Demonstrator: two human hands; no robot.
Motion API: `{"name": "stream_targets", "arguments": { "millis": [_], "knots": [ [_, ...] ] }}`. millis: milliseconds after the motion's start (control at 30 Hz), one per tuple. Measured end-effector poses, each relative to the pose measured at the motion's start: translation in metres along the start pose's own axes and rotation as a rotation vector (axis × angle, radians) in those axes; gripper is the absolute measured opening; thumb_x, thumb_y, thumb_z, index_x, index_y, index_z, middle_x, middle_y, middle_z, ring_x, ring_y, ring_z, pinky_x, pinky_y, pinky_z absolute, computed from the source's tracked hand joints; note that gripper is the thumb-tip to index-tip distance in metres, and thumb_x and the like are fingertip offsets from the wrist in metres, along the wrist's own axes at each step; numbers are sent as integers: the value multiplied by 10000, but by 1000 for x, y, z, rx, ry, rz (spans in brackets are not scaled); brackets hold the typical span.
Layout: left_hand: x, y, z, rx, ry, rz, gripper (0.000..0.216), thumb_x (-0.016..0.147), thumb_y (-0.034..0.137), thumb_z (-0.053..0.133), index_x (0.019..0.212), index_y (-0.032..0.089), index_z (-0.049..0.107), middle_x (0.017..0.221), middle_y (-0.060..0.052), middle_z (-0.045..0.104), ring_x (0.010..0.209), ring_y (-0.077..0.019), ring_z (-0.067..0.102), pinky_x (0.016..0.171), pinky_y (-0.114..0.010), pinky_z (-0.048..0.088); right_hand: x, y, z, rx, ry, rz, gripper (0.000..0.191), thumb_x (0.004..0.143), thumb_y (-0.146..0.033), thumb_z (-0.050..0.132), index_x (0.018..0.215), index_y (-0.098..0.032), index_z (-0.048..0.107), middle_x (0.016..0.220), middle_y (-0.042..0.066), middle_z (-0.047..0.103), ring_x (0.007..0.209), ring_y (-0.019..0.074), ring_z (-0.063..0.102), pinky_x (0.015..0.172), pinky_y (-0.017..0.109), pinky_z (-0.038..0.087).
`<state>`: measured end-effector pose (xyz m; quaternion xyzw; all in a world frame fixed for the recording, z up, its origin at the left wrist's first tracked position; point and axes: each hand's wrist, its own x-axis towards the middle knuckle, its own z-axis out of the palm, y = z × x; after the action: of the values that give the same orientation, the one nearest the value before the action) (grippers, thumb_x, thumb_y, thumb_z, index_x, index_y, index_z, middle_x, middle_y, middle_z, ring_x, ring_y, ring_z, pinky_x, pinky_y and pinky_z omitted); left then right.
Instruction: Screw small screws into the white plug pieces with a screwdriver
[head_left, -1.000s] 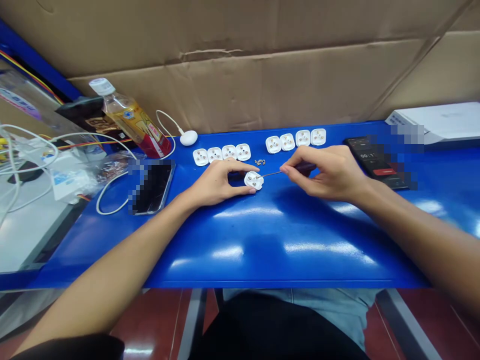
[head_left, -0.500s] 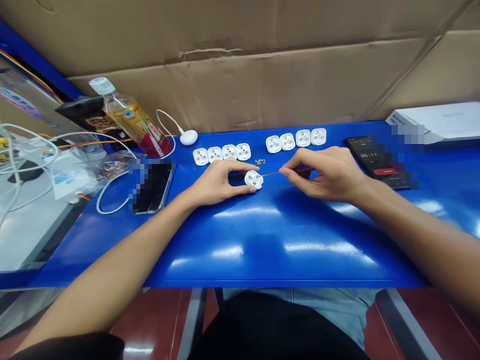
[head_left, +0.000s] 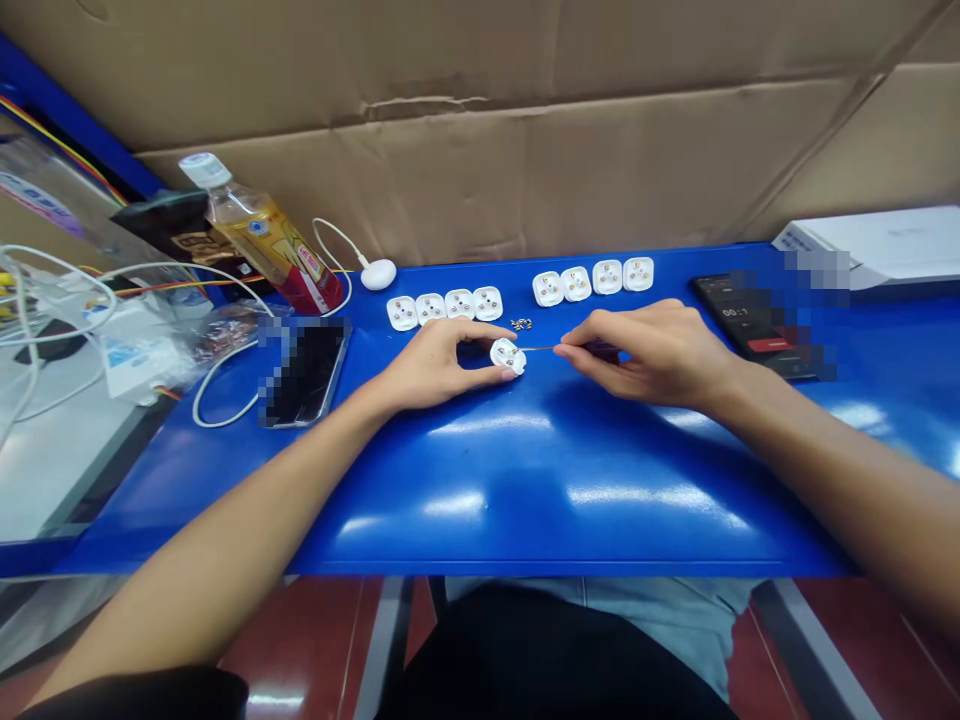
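Note:
Between the thumb and fingers of my left hand (head_left: pixel 442 365) is a white rounded-square plug housing (head_left: pixel 508 356) with metal terminals inside, tilted a little above the blue table. My right hand (head_left: pixel 637 350) is closed round a thin screwdriver (head_left: pixel 538 348); its handle is mostly hidden in the palm. The slim shaft points left, and its tip meets the right side of the housing. Just behind lies a small heap of screws (head_left: pixel 521 324). Similar white housings stand in a left row (head_left: pixel 460 306) and a right group (head_left: pixel 607 277), each showing metal parts.
Left of my hands lie a phone (head_left: pixel 307 375) and looped white cables (head_left: pixel 199 400), near a tilted drink bottle (head_left: pixel 274 245) and a round white device (head_left: pixel 378 274). On the right are a dark phone (head_left: pixel 750 325) and a white box (head_left: pixel 877 240). Cardboard (head_left: pixel 480 180) lines the back.
The housing has turned slightly in my left hand. My right hand and the screwdriver have shifted very slightly, the shaft now lying flatter. The other housings stay in place.

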<state>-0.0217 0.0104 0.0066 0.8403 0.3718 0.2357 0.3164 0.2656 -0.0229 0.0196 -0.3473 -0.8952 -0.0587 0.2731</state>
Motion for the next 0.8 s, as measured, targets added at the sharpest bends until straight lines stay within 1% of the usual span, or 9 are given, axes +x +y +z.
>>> {"name": "stream_targets", "arguments": {
  "millis": [133, 233, 267, 333, 400, 567, 633, 733, 800],
  "knots": [
    [0, 1, -1, -45, -14, -5, 502, 859, 500, 848, 1268, 214, 799, 1283, -75, 798, 1199, -301, 745, 1082, -405, 566, 0, -1, 0, -19, 5, -2, 153, 1012, -343, 625, 930, -264, 727, 740, 1, 785, 575, 192, 677, 538, 322, 394],
    [0, 3, -2, -49, -31, -21, 508, 867, 498, 842, 1280, 206, 792, 1289, -71, 796, 1201, -293, 743, 1096, -394, 554, 1, -2, -2, 35, -9, 44, 91, 984, -312, 646, 1002, -252, 713, 753, 5, 784, 599, 208, 706, 539, 317, 427],
    [0, 4, -3, -47, -36, -26, 514, 869, 499, 840, 1285, 202, 790, 1288, -70, 796, 1201, -292, 741, 1101, -393, 548, 2, -3, -3, 77, -17, 63, 109, 968, -285, 650, 1055, -243, 699, 789, 11, 793, 633, 215, 728, 551, 313, 455],
    [0, 5, -3, -46, -39, -33, 526, 866, 509, 842, 1286, 196, 791, 1281, -70, 799, 1201, -296, 739, 1108, -396, 541, 3, -4, -5, 168, -18, 103, 231, 930, -224, 643, 1161, -217, 650, 893, 36, 809, 722, 232, 772, 573, 305, 505],
    [0, 5, -3, -53, -36, -33, 542, 852, 525, 851, 1283, 202, 796, 1280, -68, 800, 1211, -304, 735, 1115, -402, 537, 6, -4, -6, 205, -4, 150, 285, 916, -208, 636, 1200, -207, 612, 942, 53, 810, 752, 243, 784, 567, 305, 516],
    [0, 4, -2, -53, -33, -28, 541, 852, 515, 855, 1306, 227, 792, 1304, -55, 792, 1232, -305, 729, 1127, -405, 532, 9, -5, -9, 125, 5, 257, 121, 984, -352, 638, 1045, -247, 630, 807, 22, 771, 632, 230, 728, 578, 334, 492],
    [0, 4, -2, -51, -32, -33, 546, 854, 518, 853, 1310, 226, 790, 1312, -56, 789, 1238, -307, 727, 1135, -405, 527, 9, -6, -9, 158, -3, 252, 116, 987, -337, 622, 1056, -244, 618, 861, 38, 777, 691, 238, 747, 603, 340, 506],
    [0, 4, -2, -42, -33, -36, 556, 857, 528, 847, 1313, 216, 789, 1320, -63, 785, 1238, -306, 727, 1137, -396, 525, 9, -9, -9, 224, 1, 246, 189, 966, -256, 600, 1150, -219, 589, 1016, 83, 787, 805, 247, 773, 636, 342, 531],
    [0, 3, -2, -36, -33, -31, 562, 856, 529, 846, 1315, 210, 788, 1324, -67, 783, 1238, -305, 727, 1133, -393, 525, 10, -10, -8, 198, 21, 265, 160, 975, -286, 608, 1121, -219, 604, 934, 70, 785, 746, 244, 758, 621, 345, 521]
  ]
}}
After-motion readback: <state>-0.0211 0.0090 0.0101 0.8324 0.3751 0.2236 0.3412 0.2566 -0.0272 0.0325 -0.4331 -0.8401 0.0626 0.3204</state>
